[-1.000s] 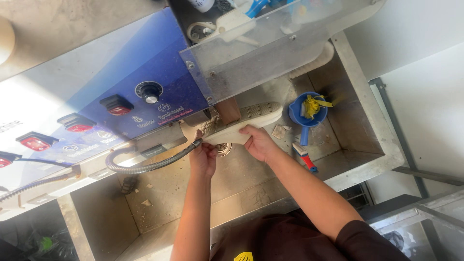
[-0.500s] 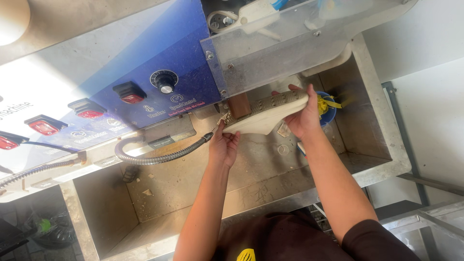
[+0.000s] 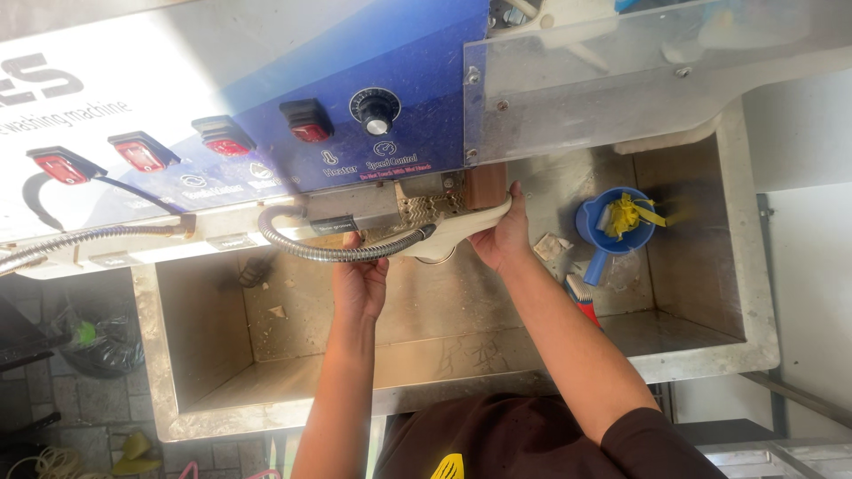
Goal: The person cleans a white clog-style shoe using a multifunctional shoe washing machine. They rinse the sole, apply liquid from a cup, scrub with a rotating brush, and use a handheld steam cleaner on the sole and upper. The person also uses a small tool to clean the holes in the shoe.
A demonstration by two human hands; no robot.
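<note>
My right hand (image 3: 502,237) grips a cream-coloured shoe (image 3: 453,233) by its end, pressing it up under the blue control panel (image 3: 355,115) of a washing machine. My left hand (image 3: 359,282) is raised just left of it, closed around a flexible metal hose (image 3: 306,244) where its nozzle meets the shoe. Both hands are above a steel sink (image 3: 461,417). The shoe's far side is hidden by the machine's lower edge.
The panel carries red rocker switches (image 3: 306,120) and a black dial (image 3: 375,111). A clear plastic guard (image 3: 639,80) sits to the right. In the sink lie a blue scoop with a yellow scrap (image 3: 615,222) and a red-handled brush (image 3: 581,297). Black bags (image 3: 84,341) sit on the floor at left.
The view has moved in closer. Both hands have carried the shoe and hose up against the underside of the panel; the right hand now holds the shoe's right end.
</note>
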